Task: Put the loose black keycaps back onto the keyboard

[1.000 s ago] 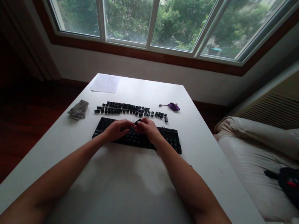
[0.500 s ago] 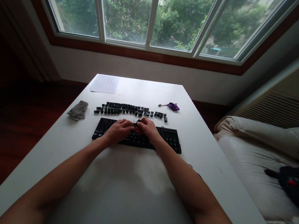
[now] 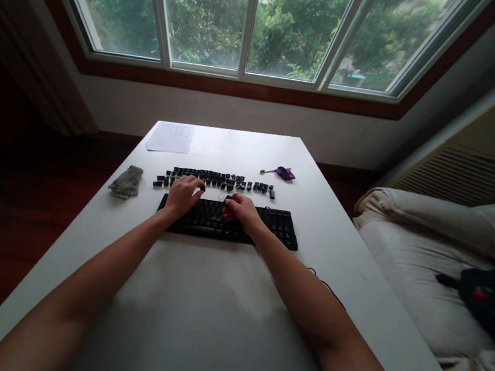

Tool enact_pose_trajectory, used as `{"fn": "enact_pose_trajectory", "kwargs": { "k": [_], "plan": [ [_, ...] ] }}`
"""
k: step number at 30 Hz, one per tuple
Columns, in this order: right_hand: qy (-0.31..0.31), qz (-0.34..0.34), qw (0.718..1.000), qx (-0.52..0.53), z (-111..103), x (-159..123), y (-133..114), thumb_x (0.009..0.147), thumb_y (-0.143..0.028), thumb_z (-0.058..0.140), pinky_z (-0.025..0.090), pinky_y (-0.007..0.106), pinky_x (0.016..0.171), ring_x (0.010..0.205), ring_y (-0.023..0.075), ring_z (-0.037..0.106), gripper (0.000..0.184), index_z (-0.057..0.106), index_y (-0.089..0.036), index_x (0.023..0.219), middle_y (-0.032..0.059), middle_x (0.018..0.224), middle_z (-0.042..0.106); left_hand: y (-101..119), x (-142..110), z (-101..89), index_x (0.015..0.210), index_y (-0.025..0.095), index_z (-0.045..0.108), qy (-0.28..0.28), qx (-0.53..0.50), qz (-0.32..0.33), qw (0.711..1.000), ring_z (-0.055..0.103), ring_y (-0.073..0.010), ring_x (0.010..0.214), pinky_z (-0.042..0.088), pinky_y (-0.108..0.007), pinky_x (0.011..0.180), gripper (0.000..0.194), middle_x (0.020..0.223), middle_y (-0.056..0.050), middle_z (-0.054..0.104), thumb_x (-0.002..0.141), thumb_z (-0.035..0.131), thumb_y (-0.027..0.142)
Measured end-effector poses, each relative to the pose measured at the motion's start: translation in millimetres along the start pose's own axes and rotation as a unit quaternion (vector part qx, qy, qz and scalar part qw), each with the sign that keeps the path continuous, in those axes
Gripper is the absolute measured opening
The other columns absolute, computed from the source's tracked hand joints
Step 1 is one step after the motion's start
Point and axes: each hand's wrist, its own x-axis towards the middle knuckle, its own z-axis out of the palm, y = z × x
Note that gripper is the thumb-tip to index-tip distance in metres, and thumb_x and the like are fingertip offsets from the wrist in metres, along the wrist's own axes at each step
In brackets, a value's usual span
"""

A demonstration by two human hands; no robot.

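White table [image 3: 194, 303] bearing a keyboard [image 3: 279, 227], over which my right hand [image 3: 242, 210] pinches a small wire tool [image 3: 227, 198] I'd hold steady, while my left hand [image 3: 182, 195], seemingly clasping a keycap [image 3: 203, 188] above the keyboard's far edge, should avoid nudging the loose keycaps [image 3: 215, 176] beyond it.

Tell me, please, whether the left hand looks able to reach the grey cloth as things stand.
Probably yes: the grey cloth lies uncovered on the white table to the left of the left hand, and only a loose keycap sits near the way between them.
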Motion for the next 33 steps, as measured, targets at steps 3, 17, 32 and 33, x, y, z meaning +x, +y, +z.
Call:
{"fn": "enact_pose_trajectory", "kwargs": {
  "k": [3,17,32,33],
  "plan": [
    [-0.003,0.005,1.0,0.002,-1,-1,-2,0.09,-0.019,0.061,0.05,0.018,0.043,0.045,0.0103,0.061,0.009,0.054,-0.017,0.086,-0.0002,0.06,0.067,-18,15,7.6,0.1,0.023,0.07,-0.034,0.068,-0.013,0.997,0.053,-0.029,0.105,0.04,-0.043,0.093,0.016,0.105,-0.009,0.064,0.086,0.062,0.024],
    [-0.014,0.01,1.0,0.005,-3,-6,-7,0.088,-0.028,0.068,0.05,0.019,0.045,0.047,0.0102,0.061,0.017,0.054,-0.017,0.086,0.0003,0.061,0.066,-25,36,28.3,0.1,0.025,0.069,-0.084,0.13,-0.06,0.986,0.048,-0.0326,0.112,0.039,-0.045,0.091,0.019,0.109,-0.011,0.062,0.082,0.062,0.025],
    [0.024,-0.27,0.918,-0.29,3,-5,-1,0.09,-0.031,0.056,0.042,0.023,0.064,0.068,0.014,0.06,0.013,0.063,-0.02,0.091,0.0006,0.075,0.067,-2,0,15.8,0.103,0.025,0.07,-0.088,0.018,0.024,0.996,0.051,-0.0266,0.103,0.042,-0.041,0.092,0.018,0.105,-0.008,0.062,0.089,0.059,0.031],
    [0.02,-0.277,0.909,-0.31,4,-6,-1,0.09,-0.031,0.056,0.041,0.023,0.064,0.067,0.0137,0.058,0.014,0.064,-0.02,0.091,0.0006,0.074,0.067,1,-3,14.2,0.103,0.026,0.07,-0.091,0.009,0.032,0.995,0.052,-0.0263,0.103,0.043,-0.04,0.092,0.018,0.106,-0.007,0.062,0.089,0.058,0.031]
  ]
}}
